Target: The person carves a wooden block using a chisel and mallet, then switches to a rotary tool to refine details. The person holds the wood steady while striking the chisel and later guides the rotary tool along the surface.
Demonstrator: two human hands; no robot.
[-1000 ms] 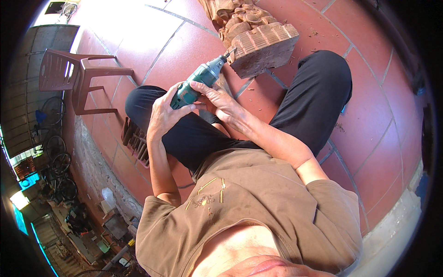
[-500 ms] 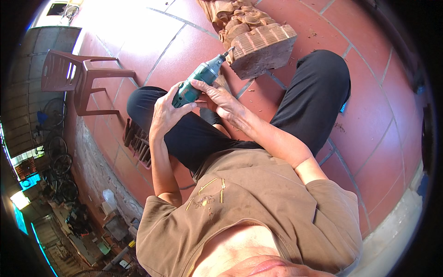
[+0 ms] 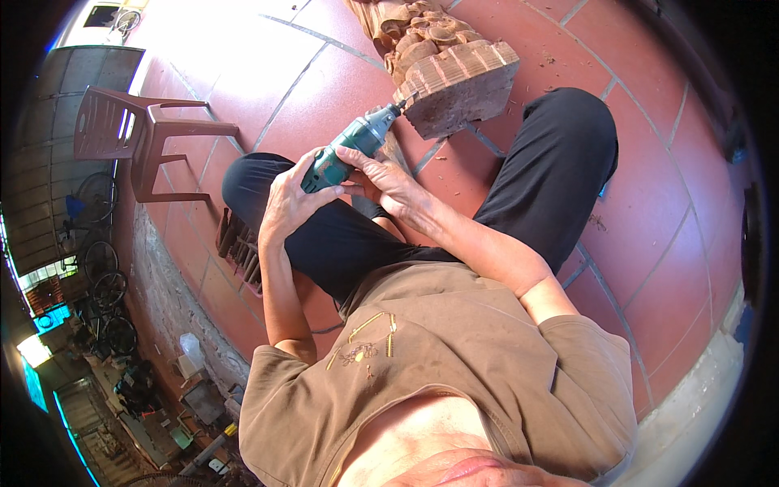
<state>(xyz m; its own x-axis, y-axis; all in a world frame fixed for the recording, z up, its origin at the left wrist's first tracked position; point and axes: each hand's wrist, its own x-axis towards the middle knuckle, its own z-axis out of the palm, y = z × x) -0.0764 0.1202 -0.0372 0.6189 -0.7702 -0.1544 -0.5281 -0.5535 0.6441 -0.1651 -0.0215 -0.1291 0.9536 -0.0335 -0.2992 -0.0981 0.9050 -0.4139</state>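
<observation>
Both my hands hold a green and grey rotary tool point(image 3: 363, 138) above my bent left knee. My left hand point(image 3: 290, 196) wraps the rear of its body. My right hand point(image 3: 388, 183) grips the side, its thumb lying along the casing. The tool's narrow bit points up and right, overlapping the flat base of a carved wooden figure point(image 3: 456, 91); whether it touches the wood, I cannot tell. The carving lies on its side, its base turned toward me. The tool hides part of a wooden piece point(image 3: 394, 149) near the base.
Wood chips point(image 3: 548, 58) are scattered on the red tiled floor point(image 3: 649, 235). A brown plastic chair point(image 3: 174, 130) stands at the left. Beside my left leg is a basket of slim tools point(image 3: 237, 252). Farther left are bicycles point(image 3: 105, 280) and a cluttered workbench point(image 3: 146, 430).
The rotary tool has turned slightly, its tip shifting a little downward and to the right across the carving's base. Both hands keep their hold, and the carving stays nearly in place.
</observation>
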